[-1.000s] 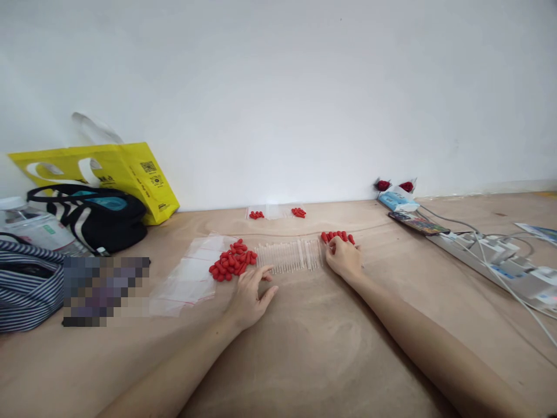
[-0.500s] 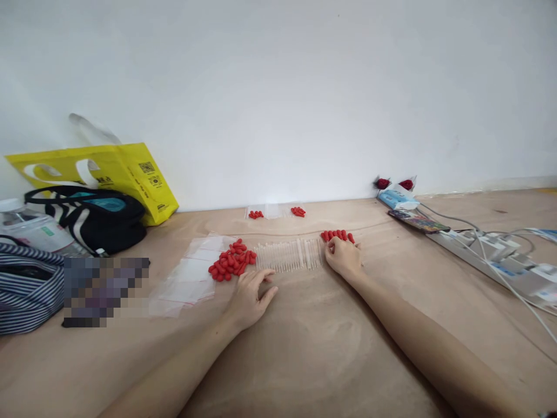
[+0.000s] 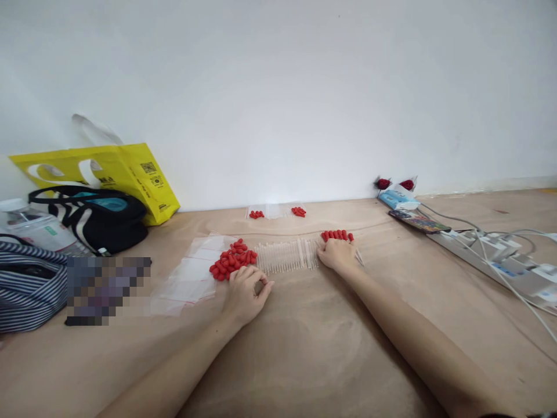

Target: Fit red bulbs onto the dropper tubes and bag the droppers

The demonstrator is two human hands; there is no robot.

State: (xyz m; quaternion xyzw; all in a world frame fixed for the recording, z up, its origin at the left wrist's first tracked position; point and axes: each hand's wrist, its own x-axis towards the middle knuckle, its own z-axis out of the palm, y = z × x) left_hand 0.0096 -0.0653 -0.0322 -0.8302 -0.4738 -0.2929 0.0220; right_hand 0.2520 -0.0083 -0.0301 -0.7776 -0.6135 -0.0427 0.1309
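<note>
Clear thin dropper tubes [image 3: 282, 257] lie side by side in a row on the table. My right hand [image 3: 338, 253] is at the row's right end, its fingers bent down and closed over the last tubes; what they grip is hidden. Several red rubber bulbs [image 3: 337, 235] line up just beyond that hand, and a slim tube [image 3: 359, 257] shows at its right. My left hand [image 3: 248, 293] rests in front of the heap of red bulbs [image 3: 230, 260], fingers loosely curled around a gap, with nothing visible in them.
Flat clear zip bags [image 3: 187, 278] are fanned out left of the heap. Small bags with red bulbs [image 3: 274, 211] lie by the wall. Further left are a yellow bag [image 3: 152, 186], a black bag [image 3: 117, 226] and a striped pouch [image 3: 30, 290]. Power strips with cables [image 3: 491, 255] sit at right.
My right hand has shifted slightly left onto the end of the tube row, uncovering a tube at its right. My left hand has drawn back a little, with its thumb and fingers closer together.
</note>
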